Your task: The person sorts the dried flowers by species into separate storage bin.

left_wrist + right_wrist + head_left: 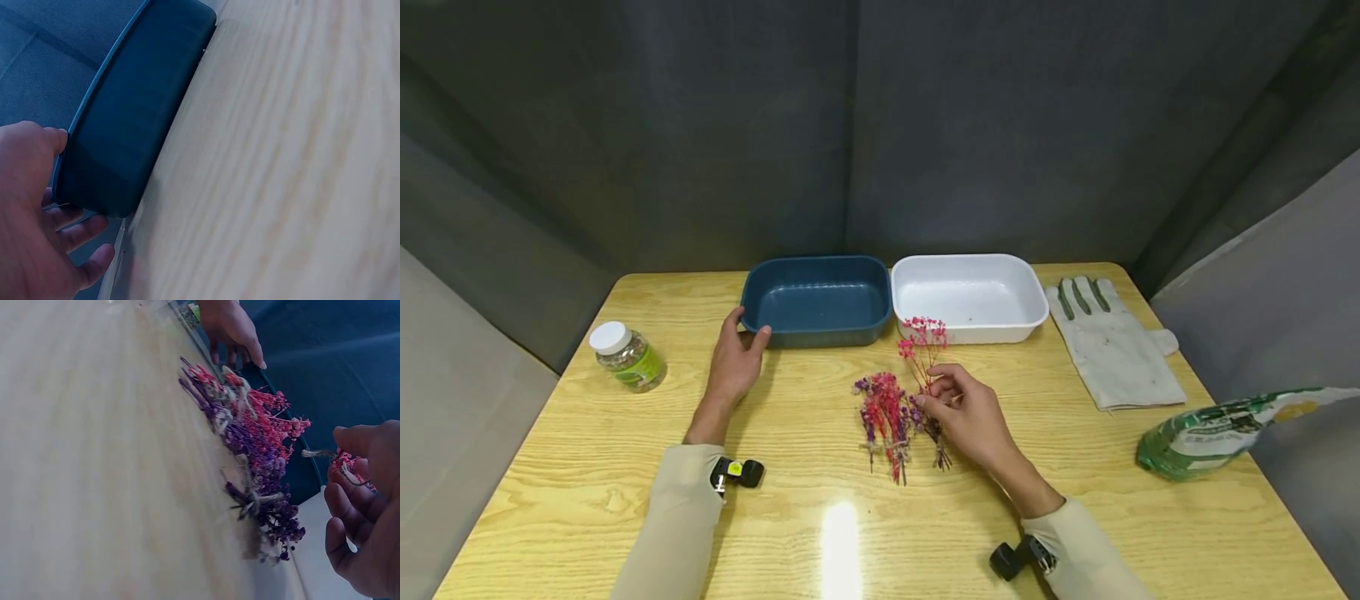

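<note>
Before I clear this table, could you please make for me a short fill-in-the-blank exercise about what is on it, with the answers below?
1. The basin gripped by the left hand is dark ____.
2. The right hand holds a sprig whose blossoms are ____.
3. The lid of the jar is ____.
4. In the head view, the glove lies to the ____ of the white basin.

Missing words: blue; pink; white; right.

left fingers [83,232] grip; right fingers [338,542] curl, pinching.
</note>
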